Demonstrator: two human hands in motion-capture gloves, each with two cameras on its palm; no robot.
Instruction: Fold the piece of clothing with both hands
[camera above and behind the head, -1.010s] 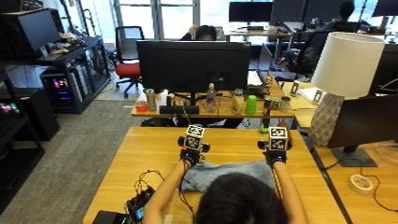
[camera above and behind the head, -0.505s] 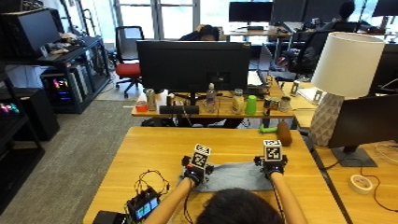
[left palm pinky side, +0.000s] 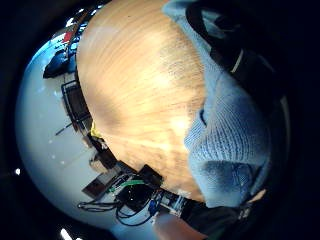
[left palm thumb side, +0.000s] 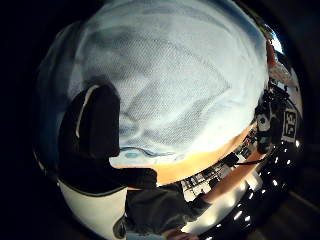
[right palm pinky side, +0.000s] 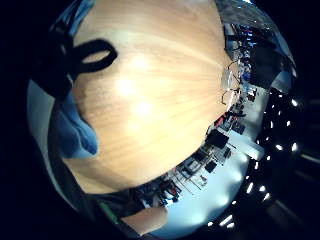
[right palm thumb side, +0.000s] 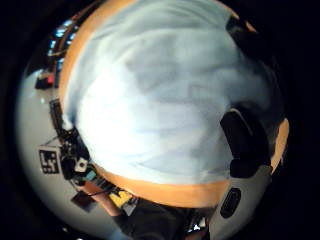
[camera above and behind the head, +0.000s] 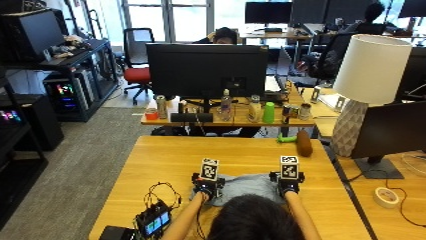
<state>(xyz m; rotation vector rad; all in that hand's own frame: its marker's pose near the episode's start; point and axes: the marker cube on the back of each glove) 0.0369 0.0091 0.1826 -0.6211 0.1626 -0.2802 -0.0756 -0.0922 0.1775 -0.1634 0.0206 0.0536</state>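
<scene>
Mostly hidden behind person's head (camera above and behind the head: 253, 220): garment (camera above and behind the head: 245, 182) btwn both hands.

Wooden surface (camera above and behind the head: 173, 160) carries blue garment (camera above and behind the head: 245, 183) at near edge, black device (camera above and behind the head: 154, 222) with cables at near-left corner.

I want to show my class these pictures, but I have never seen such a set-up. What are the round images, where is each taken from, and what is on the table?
No machine works here: a person at a wooden table wears black gloves with small cameras on the palms. The wide picture looks down from above and behind the person's head. The four round pictures look out from the palms, two per hand.

The left hand and right hand rest on either end of a light blue piece of clothing lying bunched on the table. The thumb side views are filled by its knitted cloth, so both palms are close over it. Whether the fingers grip it is unclear. A small device with cables lies beside the left arm.
</scene>
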